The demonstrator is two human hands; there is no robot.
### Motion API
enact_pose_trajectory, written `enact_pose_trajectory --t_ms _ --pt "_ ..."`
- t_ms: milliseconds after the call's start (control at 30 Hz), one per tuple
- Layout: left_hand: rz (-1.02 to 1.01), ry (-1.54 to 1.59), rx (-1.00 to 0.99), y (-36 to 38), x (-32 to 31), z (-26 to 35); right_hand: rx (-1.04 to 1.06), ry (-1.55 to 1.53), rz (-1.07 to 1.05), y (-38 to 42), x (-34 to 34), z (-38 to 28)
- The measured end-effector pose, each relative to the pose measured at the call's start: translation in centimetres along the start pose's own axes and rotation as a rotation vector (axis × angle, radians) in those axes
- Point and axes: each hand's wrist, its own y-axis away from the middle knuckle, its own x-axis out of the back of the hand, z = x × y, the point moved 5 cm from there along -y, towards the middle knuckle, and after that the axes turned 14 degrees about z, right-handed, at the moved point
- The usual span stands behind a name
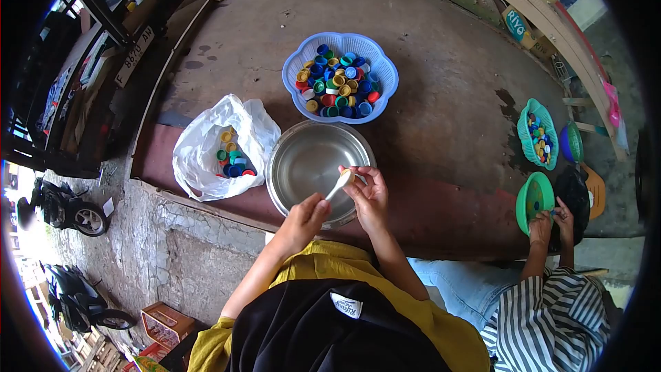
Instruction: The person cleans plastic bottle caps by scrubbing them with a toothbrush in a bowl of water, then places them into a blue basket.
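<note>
My left hand (305, 219) is closed around a slim white tool (337, 187) that widens at its far end. Its tip meets the fingers of my right hand (368, 200), which pinch a small yellowish bottle cap (350, 175), mostly covered by the fingers and the tool. Both hands are over the near right part of a steel bowl (277, 191) with a shiny, bare-looking inside. Behind the bowl stands a blue plastic basket (294, 67) heaped with coloured bottle caps (339, 83). To the left, a white plastic bag (196, 158) lies open with several caps inside.
A large brown table (241, 48) carries all this. At right, a person in a striped shirt (551, 317) works over a green bowl (523, 210), near a teal basket (529, 158) of caps. Motorcycles (69, 210) and a crate (165, 324) stand on the floor at left.
</note>
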Motion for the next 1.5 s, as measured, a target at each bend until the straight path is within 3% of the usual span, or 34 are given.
enact_pose_trajectory --t_ms 167,233,300,433,533,633,733,867,900,1000,1133,1233,1333,1500 --pt "0.053 -0.010 0.035 -0.3 0.7 -2.0 0.157 0.067 -0.030 -0.4 -0.3 -1.1" --pt "-0.108 0.121 0.100 0.8 0.0 0.0 0.179 0.115 -0.043 -0.6 -0.4 -1.0" --pt "0.065 -0.017 -0.089 -0.1 0.6 -0.7 0.150 0.097 -0.068 -0.3 -0.7 -1.0" --pt "-0.116 0.142 0.133 0.6 0.3 -0.1 0.137 0.107 -0.048 0.2 -0.8 -0.9" --pt "-0.021 0.028 -0.007 0.2 0.4 -0.8 0.137 0.122 -0.089 0.0 -0.6 -0.4" --pt "-0.019 0.016 -0.008 0.4 0.4 -0.5 -0.085 -0.038 0.036 -0.1 0.2 0.1" --pt "0.080 -0.048 -0.085 0.2 0.8 -0.6 -0.114 -0.046 -0.001 0.2 -0.3 -0.2" --pt "-0.086 0.019 -0.052 1.0 0.6 0.6 -0.201 -0.090 0.043 0.1 -0.4 -0.1" --pt "-0.022 -0.010 -0.071 0.8 0.8 0.2 -0.224 -0.105 0.056 0.1 -0.5 -0.1" --pt "0.140 -0.077 -0.127 -0.2 2.0 -0.7 -0.125 -0.004 -0.010 0.0 0.0 -0.1" --pt "0.042 -0.027 -0.173 0.4 1.2 0.9 -0.065 0.059 0.009 -0.2 -0.4 -0.4" --pt "0.076 -0.012 -0.182 0.8 1.3 1.2 0.282 0.408 -0.044 0.3 -1.2 -2.0" --pt "-0.017 -0.050 -0.201 1.0 0.8 1.6 0.281 0.488 -0.109 0.2 -1.3 -2.2" --pt "0.100 -0.075 -0.237 -0.5 1.4 0.4 0.240 0.530 -0.181 0.6 -1.3 -2.0"
